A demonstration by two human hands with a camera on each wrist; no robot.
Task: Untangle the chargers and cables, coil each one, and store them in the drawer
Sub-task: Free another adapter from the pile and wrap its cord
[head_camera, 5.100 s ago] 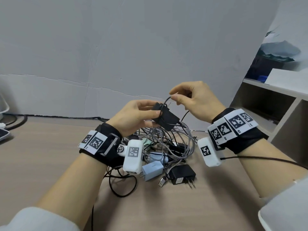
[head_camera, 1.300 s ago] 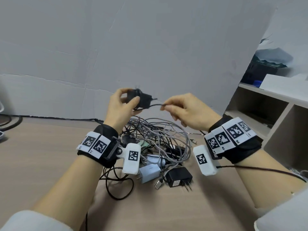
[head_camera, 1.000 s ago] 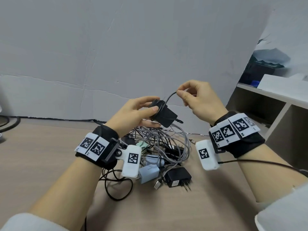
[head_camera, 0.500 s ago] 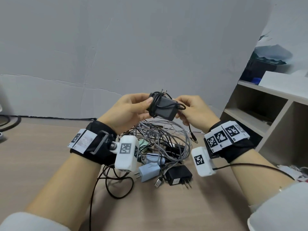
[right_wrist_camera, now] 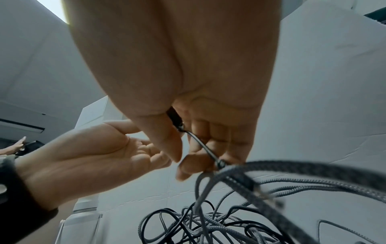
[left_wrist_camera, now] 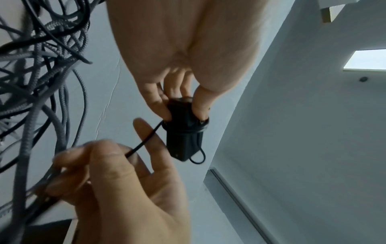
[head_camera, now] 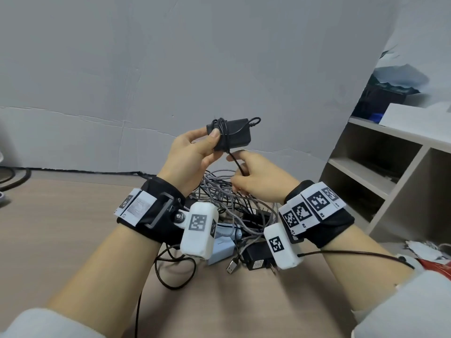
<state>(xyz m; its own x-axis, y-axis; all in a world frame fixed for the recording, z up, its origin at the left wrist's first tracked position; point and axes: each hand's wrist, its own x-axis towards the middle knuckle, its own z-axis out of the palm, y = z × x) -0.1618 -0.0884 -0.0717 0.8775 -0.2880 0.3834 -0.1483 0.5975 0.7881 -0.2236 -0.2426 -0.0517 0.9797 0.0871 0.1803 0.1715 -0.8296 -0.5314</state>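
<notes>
Head view: left hand (head_camera: 192, 152) holds a black charger (head_camera: 231, 134) up above the cable pile, thumb and fingers gripping its body; its thin black cable (head_camera: 235, 162) is wrapped several turns round the body w/ a small loop sticking out at the far end. Right hand (head_camera: 258, 179) sits just below, pinching the loose tail of that cable between thumb and curled fingers, index finger pointing up toward the charger.

Left wrist view: fingertips (left_wrist_camera: 158, 105) clamp the charger (left_wrist_camera: 184, 135) on both sides, cable running taut from the wraps down to the right hand (left_wrist_camera: 117, 178).

Right wrist view: plug end (right_wrist_camera: 176, 119) of the cable tucked btwn thumb and fingers.

Rest of the tangle (head_camera: 231, 201) lies on the wooden table (head_camera: 61, 228) under both wrists: grey braided cables, black leads, a light blue adapter (head_camera: 223, 247), another black adapter (head_camera: 256, 256), a USB plug (head_camera: 231, 264). Open shelf unit (head_camera: 380, 181) stands at the right, well apart from the pile.
</notes>
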